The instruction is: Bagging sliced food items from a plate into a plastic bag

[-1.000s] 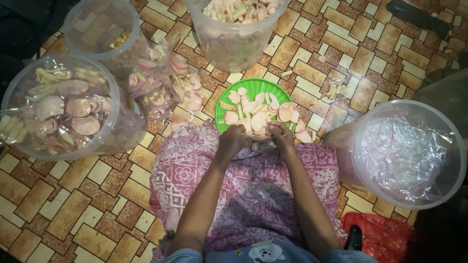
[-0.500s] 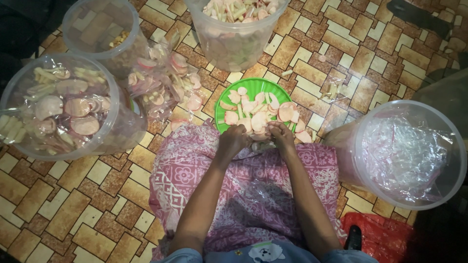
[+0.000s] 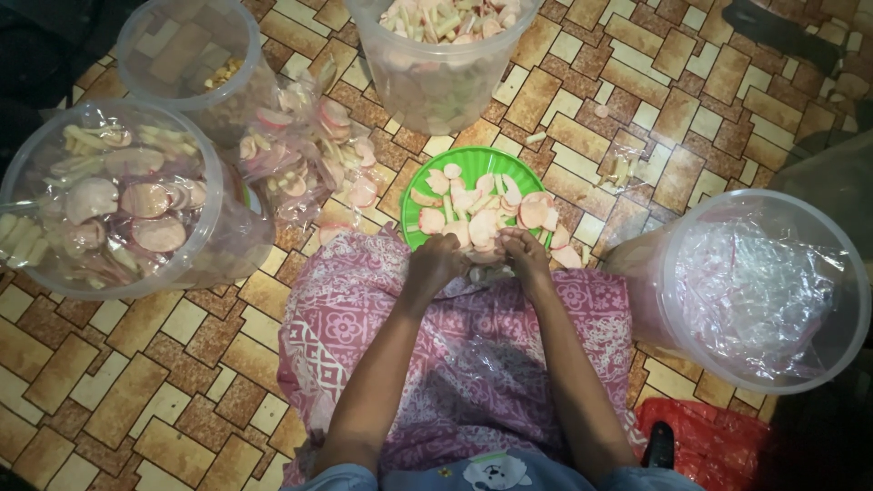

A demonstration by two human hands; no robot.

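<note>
A green plate on the tiled floor holds several pink and white round crackers and pale sticks. My left hand and my right hand meet at the plate's near edge, above a pink patterned cloth over my lap. Both hands have curled fingers pinching a small clear bag with pale crackers in it; the hands hide most of it.
A clear tub of bagged crackers stands at the left, a second tub behind it. Filled bags lie between them and the plate. A tub of loose crackers is ahead; a tub of empty plastic bags at the right; a red bag near it.
</note>
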